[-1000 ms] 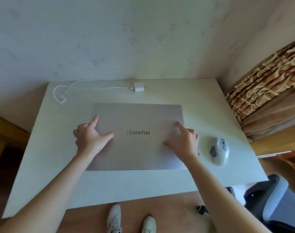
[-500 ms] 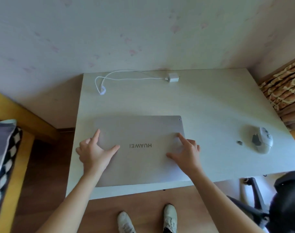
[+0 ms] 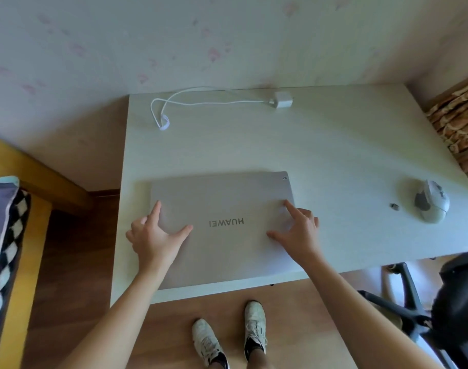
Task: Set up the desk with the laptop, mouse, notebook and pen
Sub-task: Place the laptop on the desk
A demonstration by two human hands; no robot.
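A closed silver laptop (image 3: 225, 203) lies flat on the white desk (image 3: 334, 155), toward the desk's left front. My left hand (image 3: 154, 235) rests on the lid's left side with fingers spread. My right hand (image 3: 298, 230) presses on the lid's right side, fingers also apart. A grey-white mouse (image 3: 431, 205) sits near the desk's right edge, with a small dark piece (image 3: 394, 206) just left of it. No notebook or pen shows in this view.
A white charger (image 3: 282, 100) and its looped cable (image 3: 163, 113) lie along the desk's back edge by the wall. A black office chair (image 3: 446, 310) stands at the right front. A bed with a checked pillow (image 3: 4, 257) is on the left. My shoes (image 3: 230, 339) are below the desk's front edge.
The laptop has slid left and toward the front edge under both hands, away from the mouse. The view has swung left, bringing the bed in and showing less of the curtain.
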